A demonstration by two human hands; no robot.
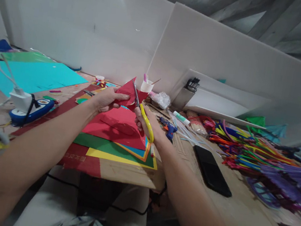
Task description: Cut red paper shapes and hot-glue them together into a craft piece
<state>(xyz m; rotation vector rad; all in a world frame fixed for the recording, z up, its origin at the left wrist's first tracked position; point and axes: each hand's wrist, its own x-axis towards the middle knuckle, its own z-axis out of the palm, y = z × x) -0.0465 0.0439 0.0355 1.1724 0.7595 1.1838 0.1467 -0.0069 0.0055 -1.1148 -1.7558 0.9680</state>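
My left hand (108, 100) pinches a folded piece of red paper (127, 90), held up above the table. In my right hand (146, 118) is a pair of scissors with yellow handles (147, 122); the blades lie against the right side of the red paper. Whether the blades are apart is hard to make out. Beneath both hands lies a stack of coloured sheets, with a red sheet (102, 130) on top and green, blue, orange and yellow edges showing below it.
A black phone (211, 169) lies to the right, near many coloured pipe cleaners (248, 142). Behind my hands stand a white paper cup (147, 86) and a blue glue gun (169, 129). A blue power strip (33, 110) and turquoise sheet (31, 76) are on the left.
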